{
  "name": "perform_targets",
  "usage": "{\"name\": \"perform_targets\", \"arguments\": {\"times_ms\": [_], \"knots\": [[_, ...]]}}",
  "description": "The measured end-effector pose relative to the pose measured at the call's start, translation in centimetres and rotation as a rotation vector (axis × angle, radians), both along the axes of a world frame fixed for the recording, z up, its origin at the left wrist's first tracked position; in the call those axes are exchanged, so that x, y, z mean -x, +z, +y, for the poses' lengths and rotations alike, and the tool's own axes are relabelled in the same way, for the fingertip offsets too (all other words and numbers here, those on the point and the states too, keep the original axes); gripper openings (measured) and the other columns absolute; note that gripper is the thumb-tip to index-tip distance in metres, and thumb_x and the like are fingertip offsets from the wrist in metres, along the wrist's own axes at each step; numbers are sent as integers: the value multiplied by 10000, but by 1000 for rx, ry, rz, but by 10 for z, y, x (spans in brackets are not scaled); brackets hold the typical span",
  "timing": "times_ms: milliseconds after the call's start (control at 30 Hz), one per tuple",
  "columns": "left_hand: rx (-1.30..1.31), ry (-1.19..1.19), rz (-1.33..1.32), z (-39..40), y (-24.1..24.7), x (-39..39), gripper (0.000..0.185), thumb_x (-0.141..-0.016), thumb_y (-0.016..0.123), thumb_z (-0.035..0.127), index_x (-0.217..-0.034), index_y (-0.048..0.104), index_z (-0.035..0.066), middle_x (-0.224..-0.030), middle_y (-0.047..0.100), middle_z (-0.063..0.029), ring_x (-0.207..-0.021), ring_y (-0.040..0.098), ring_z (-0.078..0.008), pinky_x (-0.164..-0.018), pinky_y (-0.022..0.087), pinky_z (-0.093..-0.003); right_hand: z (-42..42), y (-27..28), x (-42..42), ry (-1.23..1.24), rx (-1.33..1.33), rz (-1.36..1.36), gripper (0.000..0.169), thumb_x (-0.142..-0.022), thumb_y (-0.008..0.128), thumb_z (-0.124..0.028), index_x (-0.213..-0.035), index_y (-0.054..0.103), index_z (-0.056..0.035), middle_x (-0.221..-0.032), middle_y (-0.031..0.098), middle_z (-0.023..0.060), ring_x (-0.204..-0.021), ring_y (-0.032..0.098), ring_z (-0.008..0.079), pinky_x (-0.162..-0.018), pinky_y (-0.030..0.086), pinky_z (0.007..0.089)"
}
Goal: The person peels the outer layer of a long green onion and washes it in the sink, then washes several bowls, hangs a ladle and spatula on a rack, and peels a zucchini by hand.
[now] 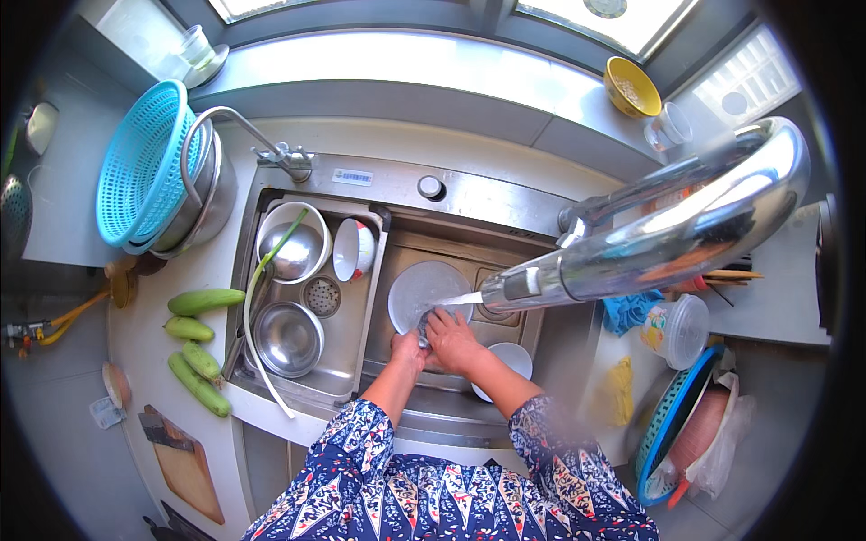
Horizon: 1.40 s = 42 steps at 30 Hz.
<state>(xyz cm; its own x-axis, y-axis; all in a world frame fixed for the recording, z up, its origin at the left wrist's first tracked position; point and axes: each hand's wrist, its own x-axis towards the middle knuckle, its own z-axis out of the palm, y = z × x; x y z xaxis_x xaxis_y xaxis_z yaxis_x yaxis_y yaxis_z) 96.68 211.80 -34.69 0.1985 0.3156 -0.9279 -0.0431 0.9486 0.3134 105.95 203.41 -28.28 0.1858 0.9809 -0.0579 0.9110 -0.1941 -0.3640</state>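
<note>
Both my hands meet over the right basin of a steel sink (pixel 406 433). My left hand (pixel 407 348) and my right hand (pixel 452 338) close around a small grey scrubber or cloth (pixel 425 328), partly hidden by my fingers. Water runs beside them from a chrome pull-out faucet (pixel 528 287). Beneath the stream, a round light plate or bowl (pixel 419 287) lies in the basin. Another white bowl (pixel 514 362) sits partly under my right forearm. The left basin holds a white bowl with a metal one inside (pixel 294 243), a patterned bowl (pixel 353 250) and a steel bowl (pixel 289 340).
A long green onion (pixel 254 318) lies across the left basin. Several green gourds (pixel 203 301) rest on the left counter, below stacked blue baskets (pixel 145 169). The chrome faucet arches in from the right. A blue cloth (pixel 629 311) and plastic tub (pixel 683 331) stand at right.
</note>
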Motion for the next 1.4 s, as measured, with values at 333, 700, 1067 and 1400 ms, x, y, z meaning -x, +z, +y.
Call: {"name": "perform_targets", "arguments": {"times_ms": [333, 700, 1067, 1400], "knots": [[-166, -39, 134, -7, 0, -16, 296, -893, 581, 192, -1132, 501, 39, -1023, 590, -142, -864, 623, -265, -653, 546, -415, 12, -29, -5, -24, 468, -63, 204, -716, 560, -142, -843, 676, -32, -1055, 606, 142, -1110, 515, 324, -998, 339, 494], [69, 140, 56, -12, -39, -20, 362, -853, 625, 202, -1110, 537, -38, -1055, 604, -166, -911, 599, -237, -760, 495, -388, 24, 5, -4, 104, 470, -67, 260, -724, 544, -102, -959, 642, -48, -1084, 583, 128, -1033, 543, 299, -965, 390, 456], [-59, 167, 164, 2, -23, -19, 396, -832, 659, 202, -1106, 525, -51, -1058, 606, -165, -919, 611, -247, -759, 504, -405, 4, -12, -4, 68, 242, 26, 289, -715, 565, -134, -953, 653, 4, -1130, 566, 198, -1230, 391, 389, -1040, 290, 500], [25, 99, 208, 5, 0, -24, 333, -885, 563, 140, -1192, 492, 30, -1090, 581, -137, -934, 601, -312, -705, 528, -488, -2, -19, -16, 15, 211, -33, 269, -726, 557, -130, -959, 634, -20, -1130, 564, 172, -1168, 451, 357, -1010, 304, 505]]}}
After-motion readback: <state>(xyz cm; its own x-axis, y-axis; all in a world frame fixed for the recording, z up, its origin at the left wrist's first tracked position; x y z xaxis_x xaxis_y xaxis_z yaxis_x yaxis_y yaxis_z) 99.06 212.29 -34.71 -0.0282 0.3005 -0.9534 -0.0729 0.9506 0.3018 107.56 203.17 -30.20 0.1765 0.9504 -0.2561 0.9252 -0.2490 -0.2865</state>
